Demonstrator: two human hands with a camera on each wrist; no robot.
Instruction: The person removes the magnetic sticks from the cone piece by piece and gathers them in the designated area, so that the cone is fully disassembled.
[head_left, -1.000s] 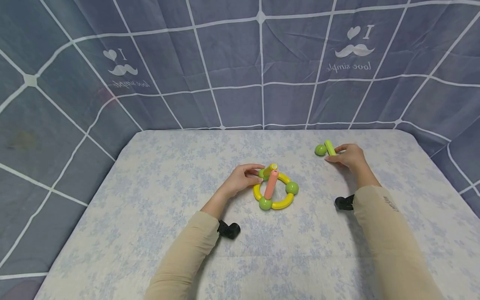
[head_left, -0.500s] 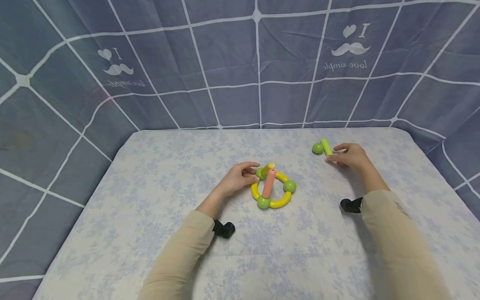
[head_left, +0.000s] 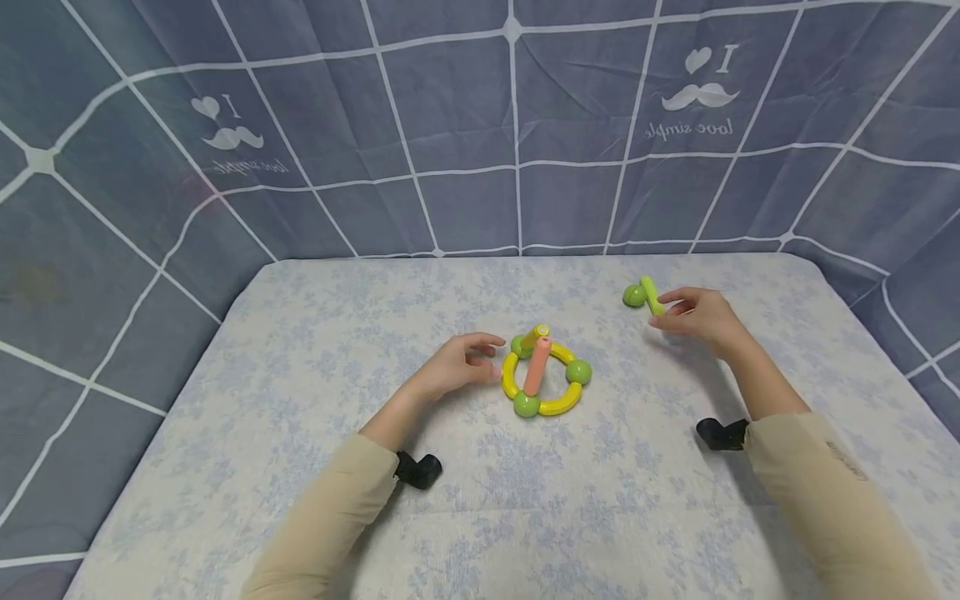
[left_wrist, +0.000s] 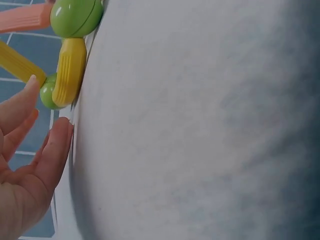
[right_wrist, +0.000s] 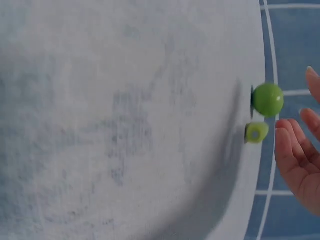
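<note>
In the head view, a ring of curved yellow rods (head_left: pixel 561 406) and green balls (head_left: pixel 578 372) lies mid-table. A salmon rod (head_left: pixel 537 367) and a straight yellow rod (head_left: pixel 534 336) rise from two of the balls. Just left of the ring is my left hand (head_left: pixel 456 367), fingers spread and holding nothing; the left wrist view shows a gap between its fingertips and the yellow rod (left_wrist: pixel 71 72). My right hand (head_left: pixel 701 318) hovers by the near end of a light green rod (head_left: pixel 650 293), thumb and fingers apart. A loose green ball (head_left: pixel 633 295) lies beside that rod.
A pale floral cloth (head_left: pixel 480 533) covers the table. Grey-blue curtain (head_left: pixel 465 125) with white lines hangs along its back and sides. A black wrist camera (head_left: pixel 418 472) shows at the left sleeve, another camera (head_left: pixel 722 434) at the right.
My left hand has let go of the ring and drawn back to the left. The right hand's fingers have spread beside the light green rod, while its forearm shifted right.
</note>
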